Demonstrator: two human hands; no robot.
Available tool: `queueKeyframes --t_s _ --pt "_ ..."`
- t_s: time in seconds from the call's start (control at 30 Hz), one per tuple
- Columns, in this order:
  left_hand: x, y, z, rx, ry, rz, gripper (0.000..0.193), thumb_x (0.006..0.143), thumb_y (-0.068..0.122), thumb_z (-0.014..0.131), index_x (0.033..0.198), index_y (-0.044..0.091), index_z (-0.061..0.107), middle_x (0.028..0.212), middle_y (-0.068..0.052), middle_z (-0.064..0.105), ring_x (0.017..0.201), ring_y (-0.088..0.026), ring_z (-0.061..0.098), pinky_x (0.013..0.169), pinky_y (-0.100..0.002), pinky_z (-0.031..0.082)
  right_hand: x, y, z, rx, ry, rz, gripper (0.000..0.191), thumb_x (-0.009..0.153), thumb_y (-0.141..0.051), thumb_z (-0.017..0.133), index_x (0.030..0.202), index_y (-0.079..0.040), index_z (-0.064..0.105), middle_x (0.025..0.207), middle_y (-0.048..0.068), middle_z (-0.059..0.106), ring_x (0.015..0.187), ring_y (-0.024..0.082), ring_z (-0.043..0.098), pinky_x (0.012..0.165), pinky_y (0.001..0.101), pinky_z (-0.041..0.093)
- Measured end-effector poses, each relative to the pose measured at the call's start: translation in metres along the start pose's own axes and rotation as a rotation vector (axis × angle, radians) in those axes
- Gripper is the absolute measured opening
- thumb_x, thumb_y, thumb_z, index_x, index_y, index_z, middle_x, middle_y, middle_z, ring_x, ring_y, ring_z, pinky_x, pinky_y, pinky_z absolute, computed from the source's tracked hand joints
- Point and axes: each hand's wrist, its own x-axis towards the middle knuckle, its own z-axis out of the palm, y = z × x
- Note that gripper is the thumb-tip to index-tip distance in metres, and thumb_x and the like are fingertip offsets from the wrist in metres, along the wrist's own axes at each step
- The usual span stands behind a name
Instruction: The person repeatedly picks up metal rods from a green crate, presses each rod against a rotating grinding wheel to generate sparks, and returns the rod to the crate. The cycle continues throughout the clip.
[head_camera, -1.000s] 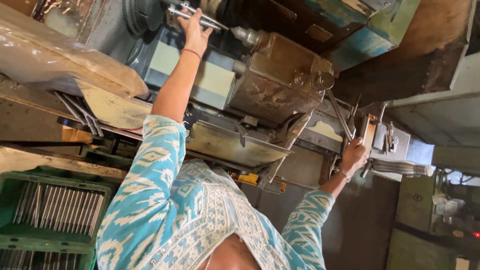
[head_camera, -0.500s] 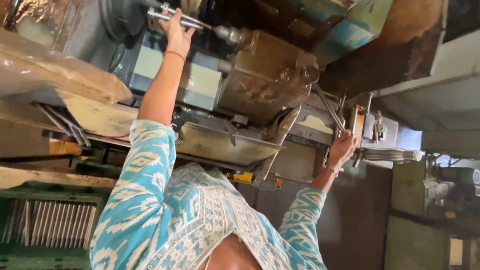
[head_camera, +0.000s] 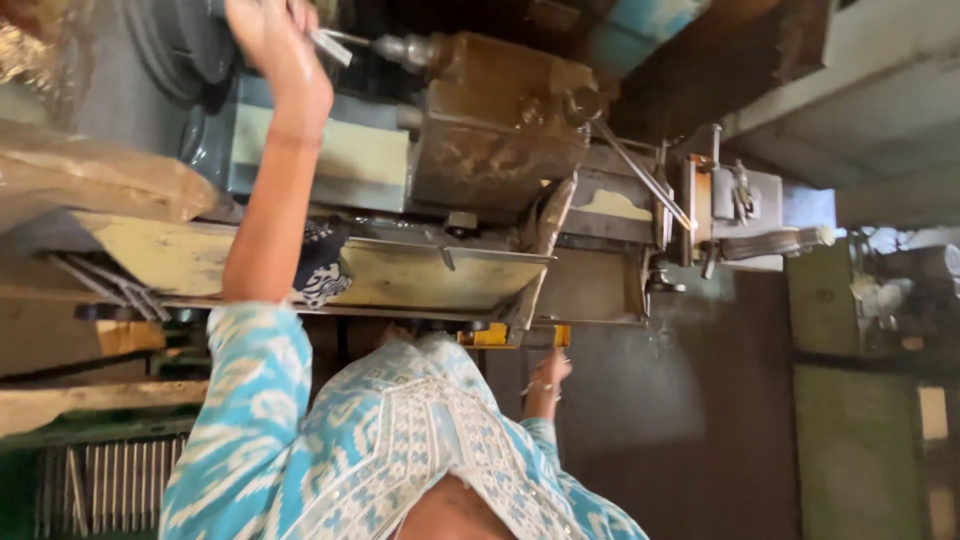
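Turquoise patterned sleeves frame the view; the right hand (head_camera: 548, 375) has left the long steel lever (head_camera: 640, 172) and hangs loosely open near the body; farther, the left hand (head_camera: 268, 35) still grips a thin metal rod (head_camera: 330, 45) at the rusty brown lathe (head_camera: 500, 120).

Left hand (head_camera: 272, 35) raised, arm outstretched; right hand (head_camera: 548, 372) lowered, fingers loose.

The picture is turned sideways. The left hand (head_camera: 272, 40) reaches up to a lathe (head_camera: 480, 130), its grip closed on a thin metal rod (head_camera: 330, 45) beside the grey chuck (head_camera: 175, 50). The right hand (head_camera: 548, 375) hangs loose and empty below the yellowish chip tray (head_camera: 400, 275). A long lever (head_camera: 640, 170) angles across the carriage.
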Motion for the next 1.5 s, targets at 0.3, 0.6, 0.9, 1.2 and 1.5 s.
queueKeyframes --t_s 0.3,0.6,0.9,1.2,1.5 --pt "-0.16 0.166 -0.051 0.547 -0.242 -0.375 0.031 0.105 0.028 0.075 0.088 0.008 0.06 0.075 0.004 0.055 0.061 -0.005 0.046 0.054 -0.023 0.035 -0.047 0.025 0.005 0.168 -0.086 0.005 0.022 0.099 -0.027 0.071 0.099 -0.006 0.064 0.091 0.01 0.072 0.058 0.016 0.05 0.049 0.0292 0.037" --pt "-0.268 0.273 -0.231 1.469 -0.097 -0.026 0.045 0.106 0.031 0.085 0.084 0.002 0.058 0.067 -0.001 0.054 0.063 -0.012 0.046 0.056 -0.034 0.04 -0.088 0.068 0.026 -0.044 -0.317 -0.032 0.034 0.102 -0.041 0.056 0.098 -0.007 0.064 0.087 0.012 0.073 0.048 0.014 0.048 0.041 0.0273 0.035" --pt "-0.348 0.337 -0.292 0.915 0.259 -0.103 0.034 0.103 0.023 0.079 0.085 0.007 0.055 0.078 0.008 0.05 0.071 -0.003 0.04 0.062 -0.024 0.037 -0.346 0.218 0.122 -0.704 -1.723 -0.369 0.03 0.109 -0.031 0.053 0.103 -0.005 0.066 0.065 -0.003 0.053 0.055 0.006 0.044 0.05 0.024 0.035" --pt "-0.384 0.395 -0.273 0.638 0.519 -0.056 0.043 0.1 0.02 0.075 0.069 0.013 0.045 0.067 0.01 0.042 0.06 -0.003 0.035 0.053 -0.025 0.028 -0.483 0.269 0.096 -0.568 -1.899 -0.22 0.03 0.111 -0.031 0.05 0.103 -0.004 0.061 0.068 -0.008 0.042 0.057 0.004 0.037 0.049 0.0237 0.03" --pt "-0.416 0.441 -0.274 1.57 0.203 0.47 0.047 0.094 0.027 0.084 0.068 0.007 0.05 0.06 0.005 0.043 0.065 -0.006 0.037 0.054 -0.028 0.032 -0.49 0.276 0.076 -0.935 -1.874 -0.42 0.038 0.111 -0.034 0.048 0.106 -0.001 0.066 0.056 -0.004 0.042 0.044 0.007 0.037 0.042 0.0273 0.033"
